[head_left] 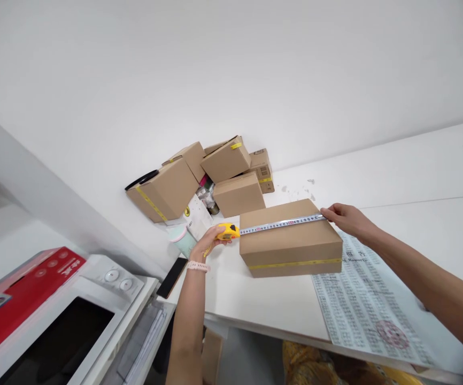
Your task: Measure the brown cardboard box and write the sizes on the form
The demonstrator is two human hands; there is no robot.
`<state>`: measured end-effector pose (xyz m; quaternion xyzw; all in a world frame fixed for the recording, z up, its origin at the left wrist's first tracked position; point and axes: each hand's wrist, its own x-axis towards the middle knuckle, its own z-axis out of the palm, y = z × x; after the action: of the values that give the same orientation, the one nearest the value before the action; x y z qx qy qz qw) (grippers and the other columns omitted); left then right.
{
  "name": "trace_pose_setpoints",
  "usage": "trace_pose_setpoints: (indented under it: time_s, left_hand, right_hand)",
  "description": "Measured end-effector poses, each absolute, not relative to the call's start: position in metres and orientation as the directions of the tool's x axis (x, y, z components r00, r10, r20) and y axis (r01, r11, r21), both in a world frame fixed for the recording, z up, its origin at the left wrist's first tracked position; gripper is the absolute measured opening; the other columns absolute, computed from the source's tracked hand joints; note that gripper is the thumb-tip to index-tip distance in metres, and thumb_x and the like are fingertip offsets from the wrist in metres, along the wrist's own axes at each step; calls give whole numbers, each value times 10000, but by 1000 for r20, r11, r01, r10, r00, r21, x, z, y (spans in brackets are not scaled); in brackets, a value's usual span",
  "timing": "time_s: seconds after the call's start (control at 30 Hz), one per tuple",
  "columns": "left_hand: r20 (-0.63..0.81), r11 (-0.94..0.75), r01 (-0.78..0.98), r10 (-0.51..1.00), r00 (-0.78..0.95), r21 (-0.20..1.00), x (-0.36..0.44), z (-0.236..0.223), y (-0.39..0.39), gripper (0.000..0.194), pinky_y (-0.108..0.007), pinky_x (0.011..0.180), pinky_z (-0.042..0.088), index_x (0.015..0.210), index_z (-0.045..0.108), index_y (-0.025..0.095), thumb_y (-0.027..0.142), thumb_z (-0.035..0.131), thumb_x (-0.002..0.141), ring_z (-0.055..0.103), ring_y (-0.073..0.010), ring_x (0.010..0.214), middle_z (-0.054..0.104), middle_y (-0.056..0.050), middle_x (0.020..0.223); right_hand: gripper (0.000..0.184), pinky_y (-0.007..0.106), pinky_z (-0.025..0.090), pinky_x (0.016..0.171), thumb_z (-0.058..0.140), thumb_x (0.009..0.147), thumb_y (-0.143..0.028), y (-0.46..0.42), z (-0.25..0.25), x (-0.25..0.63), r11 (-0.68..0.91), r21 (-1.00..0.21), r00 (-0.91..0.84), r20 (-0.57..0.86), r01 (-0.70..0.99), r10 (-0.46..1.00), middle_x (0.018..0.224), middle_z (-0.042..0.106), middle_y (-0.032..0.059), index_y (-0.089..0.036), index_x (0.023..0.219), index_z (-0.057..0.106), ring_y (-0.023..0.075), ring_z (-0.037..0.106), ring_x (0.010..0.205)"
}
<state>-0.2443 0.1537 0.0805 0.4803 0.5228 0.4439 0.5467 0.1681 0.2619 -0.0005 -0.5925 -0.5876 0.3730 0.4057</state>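
A brown cardboard box [291, 243] with a yellow strip along its front side lies on the white table [271, 299]. My left hand [211, 239], a pink band on its wrist, is closed around the yellow case of a tape measure [228, 232] at the box's left edge. The silver blade is drawn out across the top of the box. At the right edge, my right hand [338, 215] pinches the blade's far end between thumb and fingers.
Several cardboard boxes [167, 190] are stacked against the wall. A mint cup [182, 239] and a black phone-like slab [171, 277] are left of my left hand. A printed sheet [360, 299] lies at right. A microwave [67, 331] with a red box [26, 294] on top stands lower left.
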Motion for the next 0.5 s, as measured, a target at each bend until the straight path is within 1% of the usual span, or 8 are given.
trace_pose_setpoints:
  time_s: [0.07,0.13,0.2,0.27,0.3,0.37,0.43,0.5]
  left_hand:
    - [-145,142,32,980,139,989,-230,86,126,692,-233,591,504,1289,637,102,329,852,671,693,-206,763,750,-135,989]
    - [-214,213,36,926,310,976,-204,76,90,805,-259,575,536,1389,576,160,278,871,650,701,-226,782,739,-135,1039]
    - [-303,376,-55,818,488,925,-166,49,55,815,-305,598,582,1349,587,205,245,898,596,713,-218,754,715,-129,1108]
    - [-275,466,-245,790,548,850,-121,18,28,760,-305,580,580,1200,630,167,279,928,510,700,-199,662,712,-115,982]
    - [-220,458,-365,815,536,810,-99,4,19,699,-308,570,577,1111,638,148,329,922,498,688,-194,620,705,-110,918]
    - [-123,377,-559,891,437,739,-62,-11,13,592,-328,547,573,1054,629,156,481,837,605,694,-216,623,687,-117,934]
    - [-110,321,-618,928,355,718,-37,-10,18,601,-344,531,580,1092,628,168,532,793,643,708,-236,660,670,-126,1014]
    - [-144,297,-627,948,284,720,-25,0,30,643,-342,503,580,1089,643,148,581,779,633,697,-227,646,655,-128,1016]
  right_hand:
    - [411,404,480,775,624,781,-635,265,14,172,66,-949,24,77,309,997,845,704,83,-228,734,600,273,620,859]
    - [429,401,478,805,607,795,-659,268,31,174,119,-958,-4,122,261,992,892,702,83,-231,763,611,270,611,900]
    - [453,388,462,794,609,794,-687,271,48,169,178,-938,-86,159,298,983,865,681,66,-236,751,615,258,590,877]
    - [463,370,440,767,620,793,-691,276,60,158,238,-905,-212,170,353,962,817,657,49,-234,722,616,239,571,831]
    - [460,361,432,751,624,797,-681,280,64,150,261,-890,-269,165,375,949,794,648,43,-230,706,612,230,565,806]
    - [442,345,420,716,629,811,-643,289,66,131,286,-863,-328,150,417,933,753,644,37,-223,677,597,214,559,759]
    - [399,336,417,694,612,836,-590,302,63,114,298,-836,-318,158,461,935,730,653,37,-224,679,596,212,564,738]
    - [332,334,427,711,593,854,-525,314,56,100,307,-816,-289,181,489,940,756,686,41,-227,712,627,224,592,765]
